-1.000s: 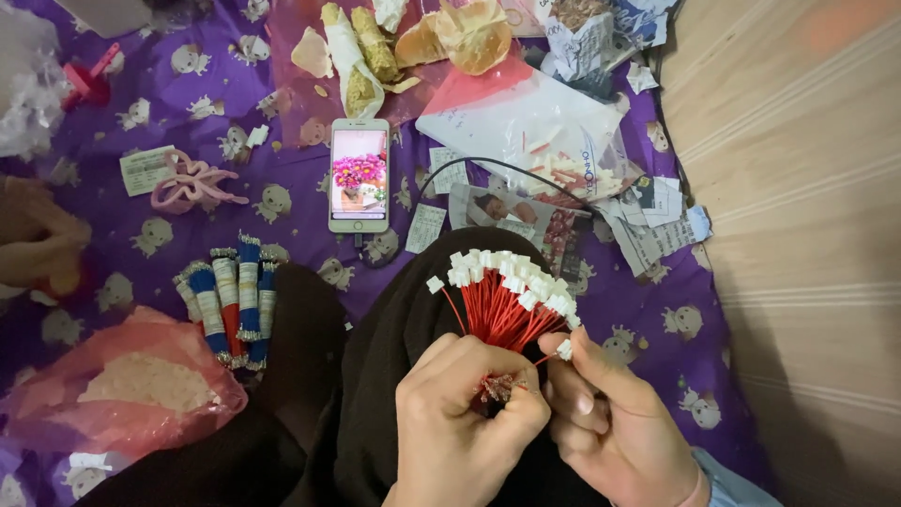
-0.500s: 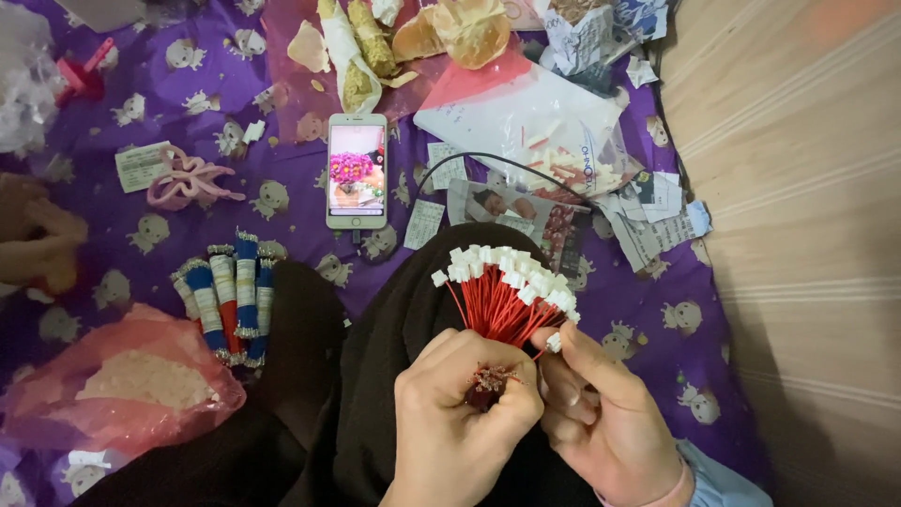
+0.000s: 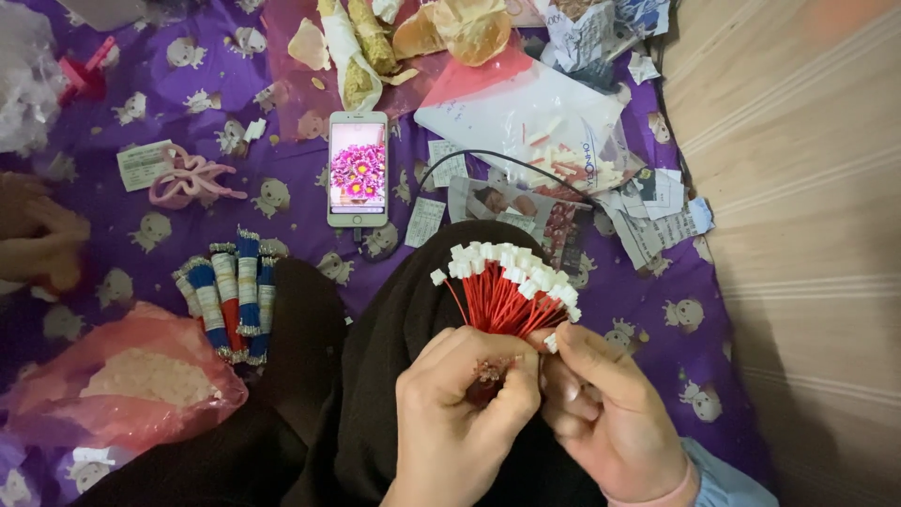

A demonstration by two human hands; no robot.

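While the left hand [image 3: 460,408] grips the bunch of red wires [image 3: 502,296] low at the stems, fingers curled tight, the right hand [image 3: 601,408] pinches one white-tipped wire at its edge. Bunch sits over the lap; finished wrapped bundles [image 3: 230,296] lie left, loose pieces still in the clear bag [image 3: 535,122].

I see even, fairly bright indoor light. The phone screen [image 3: 358,167] glows. A soft shadow darkens the wooden floor [image 3: 798,282] at lower right. Left edge slightly blurred.
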